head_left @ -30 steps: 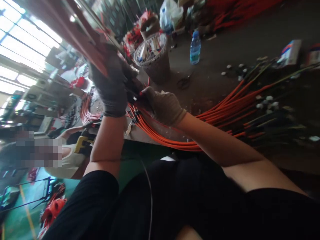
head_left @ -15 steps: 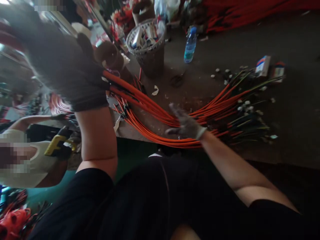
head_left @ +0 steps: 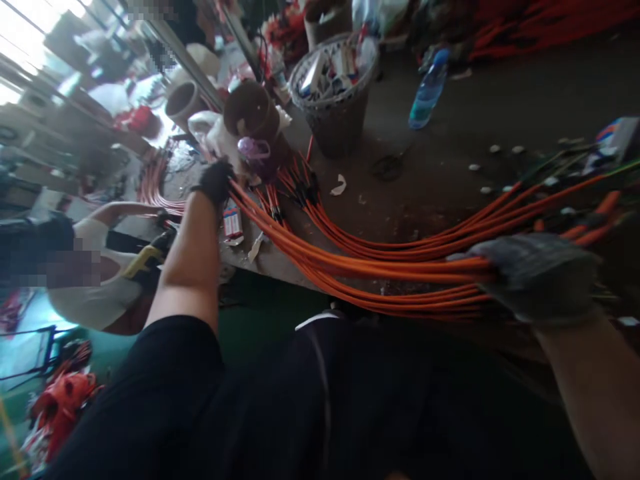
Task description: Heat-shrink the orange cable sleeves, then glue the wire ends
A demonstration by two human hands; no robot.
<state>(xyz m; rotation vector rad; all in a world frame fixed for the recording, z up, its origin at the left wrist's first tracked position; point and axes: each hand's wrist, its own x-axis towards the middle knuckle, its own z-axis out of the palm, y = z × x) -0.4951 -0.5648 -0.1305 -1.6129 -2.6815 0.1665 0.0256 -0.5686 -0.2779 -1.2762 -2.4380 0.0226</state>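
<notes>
A bundle of orange cables (head_left: 360, 267) stretches between my two gloved hands, sagging a little above the bench. At the left, my left hand (head_left: 215, 180), in a dark glove, is closed around one end of the bundle. My right hand (head_left: 543, 277), in a grey glove, wraps round the cables near their other end, whose tips stick out past it. Behind the held bundle lies a second group of orange cables (head_left: 380, 250) with black ends on the bench. More orange cables (head_left: 360, 303) curve along the bench's front edge, partly covered by the held ones.
A bucket (head_left: 333, 113) full of small boxes stands behind the cables, with a brown cardboard tube (head_left: 250, 110) left of it. A water bottle (head_left: 429, 90) leans further right. One small box (head_left: 233, 223) sits near my left hand. A co-worker (head_left: 100, 267) is at the left.
My right hand has gone from spread over the cables to closed round the bundle, further right. My left hand has lowered and moved away from the camera, still holding cables; the view has shifted left.
</notes>
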